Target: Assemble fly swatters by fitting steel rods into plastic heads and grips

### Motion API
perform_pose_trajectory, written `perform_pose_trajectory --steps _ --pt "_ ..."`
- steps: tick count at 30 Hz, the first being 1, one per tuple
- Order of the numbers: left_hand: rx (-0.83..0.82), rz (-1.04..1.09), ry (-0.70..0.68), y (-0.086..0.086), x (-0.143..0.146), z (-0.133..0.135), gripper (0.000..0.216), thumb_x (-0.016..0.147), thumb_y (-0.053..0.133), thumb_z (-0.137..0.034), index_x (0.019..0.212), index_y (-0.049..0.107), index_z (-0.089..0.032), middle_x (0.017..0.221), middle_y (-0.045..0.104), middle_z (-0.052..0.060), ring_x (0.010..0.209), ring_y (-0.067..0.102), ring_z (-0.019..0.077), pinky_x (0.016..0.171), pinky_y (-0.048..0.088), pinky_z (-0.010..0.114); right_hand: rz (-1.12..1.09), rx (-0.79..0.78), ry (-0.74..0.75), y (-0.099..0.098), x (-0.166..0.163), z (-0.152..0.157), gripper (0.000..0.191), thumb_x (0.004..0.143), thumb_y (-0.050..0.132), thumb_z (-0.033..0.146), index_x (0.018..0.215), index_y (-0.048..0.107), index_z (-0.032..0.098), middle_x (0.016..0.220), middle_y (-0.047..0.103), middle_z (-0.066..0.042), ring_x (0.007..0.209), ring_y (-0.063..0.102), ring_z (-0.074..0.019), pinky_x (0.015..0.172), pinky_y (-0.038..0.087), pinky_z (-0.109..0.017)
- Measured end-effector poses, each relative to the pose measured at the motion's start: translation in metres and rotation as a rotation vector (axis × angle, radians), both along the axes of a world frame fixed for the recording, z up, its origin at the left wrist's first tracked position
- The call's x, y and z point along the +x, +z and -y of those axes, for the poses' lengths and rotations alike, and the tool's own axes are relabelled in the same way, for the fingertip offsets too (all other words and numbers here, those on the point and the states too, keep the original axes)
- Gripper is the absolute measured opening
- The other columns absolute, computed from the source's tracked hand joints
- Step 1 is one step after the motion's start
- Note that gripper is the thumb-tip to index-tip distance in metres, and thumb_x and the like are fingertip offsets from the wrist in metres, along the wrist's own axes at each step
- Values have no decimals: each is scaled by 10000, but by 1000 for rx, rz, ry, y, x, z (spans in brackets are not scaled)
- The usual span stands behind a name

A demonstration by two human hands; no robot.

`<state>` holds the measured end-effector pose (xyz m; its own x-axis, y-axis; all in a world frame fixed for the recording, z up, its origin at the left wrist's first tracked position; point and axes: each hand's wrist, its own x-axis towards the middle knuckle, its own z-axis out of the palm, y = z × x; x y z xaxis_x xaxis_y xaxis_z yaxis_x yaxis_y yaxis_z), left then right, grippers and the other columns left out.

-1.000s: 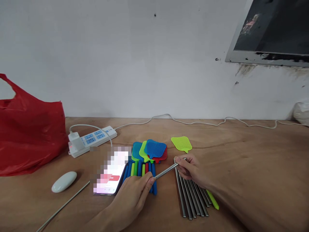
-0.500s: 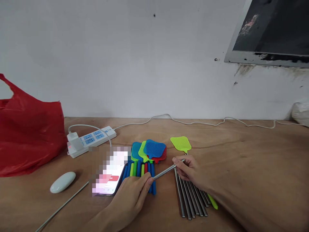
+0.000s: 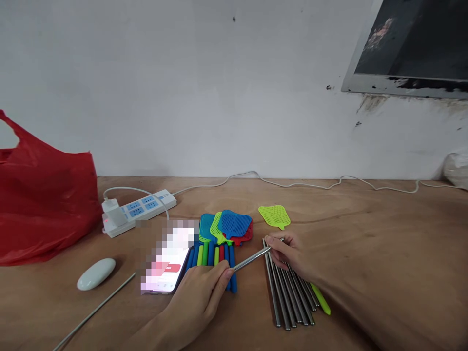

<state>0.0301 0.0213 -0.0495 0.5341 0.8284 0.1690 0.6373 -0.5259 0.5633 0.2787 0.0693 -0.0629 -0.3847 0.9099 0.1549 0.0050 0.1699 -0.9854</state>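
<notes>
A slim metal tube point(image 3: 252, 259) slants between my two hands above the table. My left hand point(image 3: 203, 292) is closed around its lower end, which is hidden in the fingers. My right hand point(image 3: 287, 253) pinches it near the upper end. Below the right hand several more metal tubes point(image 3: 288, 297) lie fanned out, with a yellow-green handle point(image 3: 320, 298) along their right side. Behind the left hand lie several coloured handles point(image 3: 211, 254) in blue, green and red. Past these is a stack of flyswatter heads point(image 3: 236, 223), and a lone yellow-green flyswatter head point(image 3: 275, 216) lies farther right.
A lit smartphone point(image 3: 170, 258) lies left of the handles, partly blurred. Farther left are a white mouse-shaped object point(image 3: 96, 274), a power strip point(image 3: 141, 209) with a charger, and a red plastic bag point(image 3: 47, 204). A white cable point(image 3: 292, 185) runs along the wall.
My right hand has shifted slightly right and down along the tube. My left hand keeps its hold in nearly the same place.
</notes>
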Motion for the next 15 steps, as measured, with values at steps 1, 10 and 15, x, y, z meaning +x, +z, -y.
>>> perform_pose_trajectory --steps 1,10,15 --pt "11 -2 1 0 0 0 389 1050 223 -364 731 406 -238 619 480 -19 517 477 176 525 258 288 8 6 -7 1 0 1 581 897 549 641 527 417 213 412 325 91 354 264 -62 373 164 -234" --pt "87 -49 2 -3 1 2 366 1050 230 -316 756 434 -236 624 524 -12 525 515 184 526 259 297 98 -25 37 11 -3 10 513 848 646 620 586 537 193 420 327 98 375 255 -67 382 153 -231" --pt "54 -42 -12 -2 2 3 416 1058 189 -343 742 438 -235 633 527 -9 538 518 187 540 268 303 106 -20 54 17 -1 9 555 867 586 655 558 440 218 419 364 88 362 266 -66 367 164 -229"
